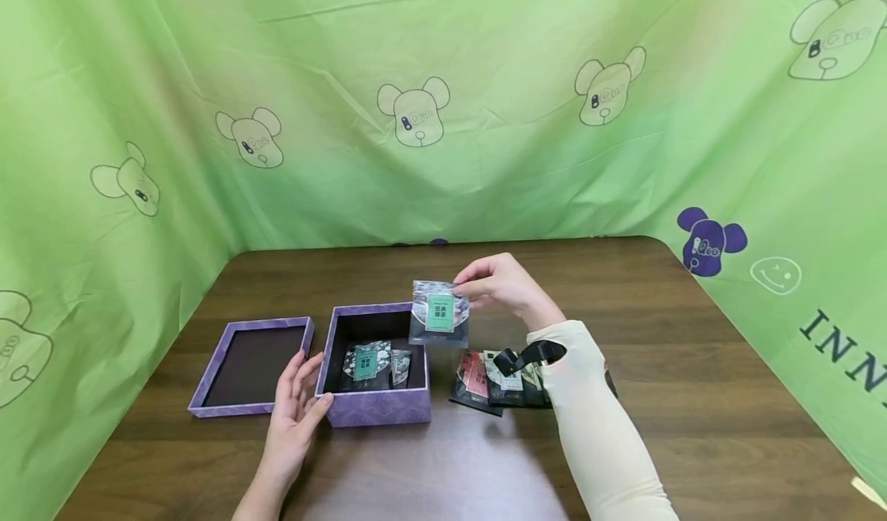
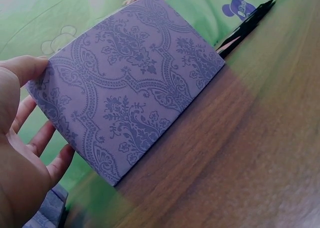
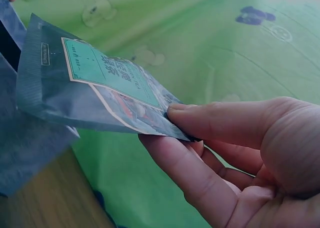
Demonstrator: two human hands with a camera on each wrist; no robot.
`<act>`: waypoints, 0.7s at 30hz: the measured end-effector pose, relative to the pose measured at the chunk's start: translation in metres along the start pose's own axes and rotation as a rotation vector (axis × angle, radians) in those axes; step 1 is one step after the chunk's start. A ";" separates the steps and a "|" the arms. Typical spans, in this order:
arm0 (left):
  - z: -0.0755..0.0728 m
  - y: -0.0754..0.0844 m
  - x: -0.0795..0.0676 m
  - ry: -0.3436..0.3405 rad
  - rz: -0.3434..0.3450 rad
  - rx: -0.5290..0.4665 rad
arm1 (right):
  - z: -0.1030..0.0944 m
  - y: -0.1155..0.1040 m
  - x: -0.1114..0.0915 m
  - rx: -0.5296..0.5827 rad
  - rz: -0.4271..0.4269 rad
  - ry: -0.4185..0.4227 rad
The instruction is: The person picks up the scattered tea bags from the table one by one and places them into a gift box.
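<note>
My right hand pinches a tea bag sachet by its edge, thumb on one face and fingers beneath, as the right wrist view shows. This sachet, with a green label, is held above the right side of an open purple box. At the box's near left corner my left hand grips it, thumb at the front and fingers against the side wall. Inside lie a sachet with a teal label and another sachet partly hidden by the wall. The left wrist view shows the box's patterned front.
Left of the box lies the purple lid, its dark inside facing up. Several sachets overlap to the right, among them one with a red label and one with a pale green label, partly covered by my right forearm. Green cloth hangs around the wooden table.
</note>
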State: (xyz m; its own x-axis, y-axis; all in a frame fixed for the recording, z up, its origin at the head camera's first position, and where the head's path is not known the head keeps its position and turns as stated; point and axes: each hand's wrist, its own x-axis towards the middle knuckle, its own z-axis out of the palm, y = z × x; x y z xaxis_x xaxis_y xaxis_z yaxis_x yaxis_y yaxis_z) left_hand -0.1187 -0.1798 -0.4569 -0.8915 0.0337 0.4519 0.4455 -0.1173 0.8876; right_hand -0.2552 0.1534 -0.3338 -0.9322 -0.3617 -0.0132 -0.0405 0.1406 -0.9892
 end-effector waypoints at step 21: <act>0.001 0.000 -0.001 -0.004 0.011 -0.004 | 0.085 0.001 0.032 0.043 0.058 -0.087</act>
State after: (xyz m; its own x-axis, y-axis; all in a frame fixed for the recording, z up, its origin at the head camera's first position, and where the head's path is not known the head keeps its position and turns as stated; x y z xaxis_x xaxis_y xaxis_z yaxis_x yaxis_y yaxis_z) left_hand -0.1181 -0.1786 -0.4576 -0.8860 0.0363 0.4623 0.4553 -0.1213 0.8821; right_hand -0.2544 0.0636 -0.3472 -0.8976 -0.4332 -0.0814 0.0297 0.1249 -0.9917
